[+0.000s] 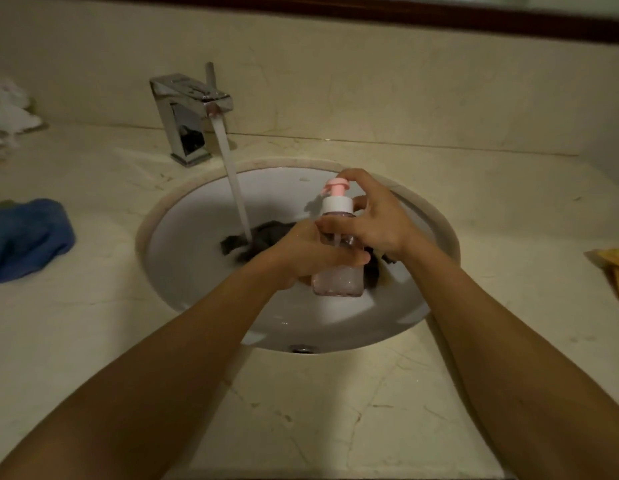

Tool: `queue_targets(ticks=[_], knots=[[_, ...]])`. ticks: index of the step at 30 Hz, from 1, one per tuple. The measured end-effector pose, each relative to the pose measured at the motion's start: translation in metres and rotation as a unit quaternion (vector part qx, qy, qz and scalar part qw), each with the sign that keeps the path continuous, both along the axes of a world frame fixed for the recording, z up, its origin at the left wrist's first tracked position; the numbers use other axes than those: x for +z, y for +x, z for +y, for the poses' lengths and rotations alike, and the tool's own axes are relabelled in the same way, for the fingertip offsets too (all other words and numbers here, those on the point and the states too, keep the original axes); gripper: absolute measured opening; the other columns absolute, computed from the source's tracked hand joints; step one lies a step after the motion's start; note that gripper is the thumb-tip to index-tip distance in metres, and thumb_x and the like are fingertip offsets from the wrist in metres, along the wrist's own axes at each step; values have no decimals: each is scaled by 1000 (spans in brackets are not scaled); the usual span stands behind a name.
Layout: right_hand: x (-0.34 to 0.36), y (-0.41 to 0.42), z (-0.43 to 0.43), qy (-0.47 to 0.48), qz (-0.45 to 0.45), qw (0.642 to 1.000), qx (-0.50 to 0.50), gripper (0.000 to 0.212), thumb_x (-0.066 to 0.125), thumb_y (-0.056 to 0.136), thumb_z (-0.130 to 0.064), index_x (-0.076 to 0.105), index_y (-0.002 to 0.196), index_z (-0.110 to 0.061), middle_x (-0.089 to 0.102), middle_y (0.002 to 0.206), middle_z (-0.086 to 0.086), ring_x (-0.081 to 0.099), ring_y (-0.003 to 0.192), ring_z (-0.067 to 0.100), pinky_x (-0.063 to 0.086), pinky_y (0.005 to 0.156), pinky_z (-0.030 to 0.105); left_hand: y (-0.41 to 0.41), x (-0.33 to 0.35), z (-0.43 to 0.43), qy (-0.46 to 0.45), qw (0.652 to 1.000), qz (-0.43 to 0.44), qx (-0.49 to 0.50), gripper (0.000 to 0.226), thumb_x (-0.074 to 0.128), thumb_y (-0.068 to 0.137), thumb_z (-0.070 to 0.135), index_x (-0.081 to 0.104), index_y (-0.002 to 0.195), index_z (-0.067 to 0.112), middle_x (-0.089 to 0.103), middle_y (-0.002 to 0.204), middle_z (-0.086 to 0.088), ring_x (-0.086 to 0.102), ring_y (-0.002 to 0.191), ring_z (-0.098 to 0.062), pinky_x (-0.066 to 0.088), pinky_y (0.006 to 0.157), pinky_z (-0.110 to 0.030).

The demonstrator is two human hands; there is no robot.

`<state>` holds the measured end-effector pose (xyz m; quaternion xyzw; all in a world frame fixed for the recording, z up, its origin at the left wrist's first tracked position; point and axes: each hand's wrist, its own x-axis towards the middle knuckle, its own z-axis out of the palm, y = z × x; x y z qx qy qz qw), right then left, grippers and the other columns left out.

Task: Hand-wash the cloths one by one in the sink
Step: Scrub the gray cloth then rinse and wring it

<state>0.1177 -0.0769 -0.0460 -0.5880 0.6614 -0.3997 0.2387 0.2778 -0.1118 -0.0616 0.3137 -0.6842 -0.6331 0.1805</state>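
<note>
A dark grey cloth point(266, 235) lies wet in the white oval sink point(183, 237), under water running from the chrome faucet point(188, 109). Over the basin I hold a clear soap bottle point(337, 277) with a pink pump head. My left hand point(311, 254) grips the bottle's body. My right hand point(373, 220) wraps the upper bottle from the right, with its index finger resting on top of the pump. Part of the cloth is hidden behind the bottle and my hands.
A blue cloth point(27, 237) lies on the marble counter point(93, 323) at the left. White cloths point(6, 112) are piled at the far left by the wall. A yellow cloth point(616, 268) shows at the right edge.
</note>
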Motion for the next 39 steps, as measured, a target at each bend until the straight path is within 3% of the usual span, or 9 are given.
queue_targets(ticks=[5, 17, 22, 24, 28, 31, 33, 36, 39], knots=[[0, 2, 3, 7, -33, 999, -4, 97, 87, 78, -37, 28, 153, -50, 62, 107, -6, 69, 95, 16, 62, 83, 40, 0, 4, 3, 8, 1000, 10, -4, 35, 83, 80, 20, 62, 104, 35, 73, 101, 7, 73, 87, -6, 59, 66, -24], [2, 2, 3, -12, -23, 1000, 14, 68, 89, 75, -33, 49, 128, -41, 65, 111, 7, 68, 96, 24, 63, 77, 51, -1, 1, 0, 14, 1000, -11, 1, 42, 85, 77, 21, 65, 114, 26, 74, 107, 0, 73, 97, -15, 62, 78, -38], [2, 4, 5, 5, -20, 1000, 8, 111, 82, 85, -40, 2, 161, -48, 57, 126, -3, 63, 101, 5, 53, 84, 24, -3, 0, -4, -18, 999, 29, 13, 48, 84, 78, 15, 65, 121, 20, 74, 105, 0, 72, 99, -13, 60, 76, -26], [3, 4, 6, 17, -36, 999, -1, 118, 82, 85, -45, -8, 161, -44, 51, 146, 3, 63, 115, 14, 55, 97, 34, -3, 0, -6, -36, 999, 40, 12, 53, 84, 79, 15, 62, 128, 20, 73, 112, 0, 70, 107, -15, 59, 89, -34], [6, 3, 13, 44, -67, 997, -10, 101, 84, 81, -50, 26, 161, -29, 56, 139, -8, 62, 123, 20, 59, 92, 38, -5, 2, -10, -70, 995, 54, 35, 61, 86, 74, 24, 62, 130, 20, 72, 118, -1, 68, 111, -14, 57, 96, -44], [13, -6, 11, 26, -90, 996, -8, 56, 87, 80, -43, 64, 126, -19, 70, 111, -5, 72, 102, 16, 63, 83, 36, -15, 15, -16, -133, 988, 27, 80, 48, 90, 71, 23, 62, 109, 32, 71, 103, 15, 67, 96, 3, 58, 84, -24], [21, -17, 5, -1, -110, 993, -42, 52, 90, 76, -42, 67, 116, -17, 69, 109, -1, 72, 98, 19, 63, 82, 46, -27, 31, -20, -177, 978, 1, 109, 48, 90, 71, 27, 54, 102, 36, 66, 95, 27, 64, 90, 9, 53, 76, -14], [36, -36, -10, -52, -116, 986, -104, 62, 89, 62, -54, 68, 106, -17, 68, 106, 2, 73, 95, 28, 62, 76, 56, -52, 48, -38, -205, 969, -18, 137, 86, 88, 57, 44, 47, 131, 26, 63, 119, 9, 63, 107, -13, 55, 90, -33], [52, -56, -26, -94, -79, 980, -156, 65, 85, 60, -61, 66, 105, -17, 68, 102, 0, 72, 94, 24, 62, 77, 55, -82, 58, -50, -227, 960, -32, 158, 90, 91, 61, 43, 47, 136, 20, 62, 118, 6, 63, 104, -14, 54, 87, -30]])
